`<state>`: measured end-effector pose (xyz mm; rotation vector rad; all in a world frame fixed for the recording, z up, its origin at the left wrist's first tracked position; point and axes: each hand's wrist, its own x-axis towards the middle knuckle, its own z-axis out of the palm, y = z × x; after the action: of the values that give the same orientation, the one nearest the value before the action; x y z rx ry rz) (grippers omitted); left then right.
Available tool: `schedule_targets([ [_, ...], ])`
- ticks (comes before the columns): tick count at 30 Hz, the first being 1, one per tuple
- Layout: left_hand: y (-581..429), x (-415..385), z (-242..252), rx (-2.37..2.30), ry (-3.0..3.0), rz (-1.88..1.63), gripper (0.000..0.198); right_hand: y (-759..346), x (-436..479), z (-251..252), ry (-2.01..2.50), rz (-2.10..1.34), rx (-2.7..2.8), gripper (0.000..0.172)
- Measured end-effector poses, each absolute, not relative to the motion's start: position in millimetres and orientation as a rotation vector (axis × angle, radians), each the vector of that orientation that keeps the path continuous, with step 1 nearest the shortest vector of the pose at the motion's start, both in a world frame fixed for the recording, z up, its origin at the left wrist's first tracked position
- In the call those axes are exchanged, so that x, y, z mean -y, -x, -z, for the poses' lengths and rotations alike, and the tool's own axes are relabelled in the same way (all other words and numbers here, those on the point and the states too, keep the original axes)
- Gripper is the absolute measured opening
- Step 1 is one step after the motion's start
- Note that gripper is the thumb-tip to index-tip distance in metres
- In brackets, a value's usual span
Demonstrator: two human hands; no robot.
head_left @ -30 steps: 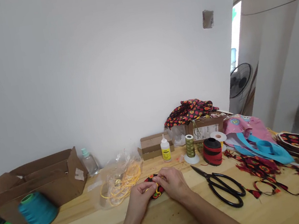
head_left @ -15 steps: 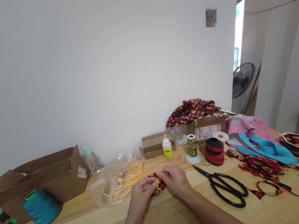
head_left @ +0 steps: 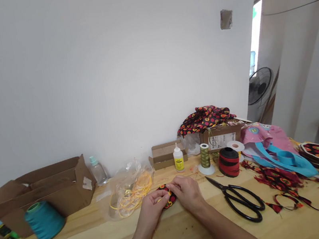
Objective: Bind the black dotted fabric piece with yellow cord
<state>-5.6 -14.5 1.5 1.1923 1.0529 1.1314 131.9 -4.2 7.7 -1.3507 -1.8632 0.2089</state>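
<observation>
Both hands meet low over the wooden table around a small patterned fabric piece (head_left: 170, 202), black and red with yellow marks. My left hand (head_left: 154, 206) pinches it from the left, with thumb and index finger at a yellow cord (head_left: 170, 193) lying over its face. From the right, my right hand (head_left: 186, 191) grips the piece's upper right edge, fingers closed. The fingers cover part of the piece, and its underside is hidden. Just left of the hands lies a plastic bag with yellow cord (head_left: 141, 185).
Right of my hands lie black scissors (head_left: 237, 198). Behind stand a glue bottle (head_left: 178, 160), a green thread spool (head_left: 205, 156) and a red-black spool (head_left: 229, 163). At left are a teal thread cone (head_left: 44, 221) and an open cardboard box (head_left: 76, 189); fabric scraps (head_left: 277, 177) lie right.
My left thumb and fingers have shifted slightly at the yellow cord on the fabric piece. Both hands keep their hold, and the other things stay where they were.
</observation>
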Motion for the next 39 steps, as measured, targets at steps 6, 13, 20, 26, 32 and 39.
schedule_targets([
  [6,5.6,13.4,-1.6,-0.945,-1.112,-1.151,0.025,-132.3,4.6,-5.8,1.300,-0.218,1.834,0.029],
  [13,6.1,13.7,-3.9,-1.060,-1.137,-1.157,0.022,-130.7,7.2,-6.9,1.208,-0.213,1.861,0.029],
  [20,9.3,9.2,3.3,-1.062,-1.159,-1.150,0.020,-130.7,7.9,-7.5,1.184,-0.207,1.854,0.028],
  [26,9.0,11.2,2.2,-0.977,-1.219,-1.069,0.025,-132.3,7.6,-9.4,1.245,-0.224,1.857,0.027],
  [32,9.5,11.2,2.7,-1.022,-1.221,-1.088,0.025,-132.2,7.1,-9.3,1.268,-0.241,1.871,0.027],
  [39,7.0,14.3,-1.9,-1.017,-1.236,-1.082,0.028,-132.2,7.2,-9.2,1.283,-0.263,1.863,0.030],
])
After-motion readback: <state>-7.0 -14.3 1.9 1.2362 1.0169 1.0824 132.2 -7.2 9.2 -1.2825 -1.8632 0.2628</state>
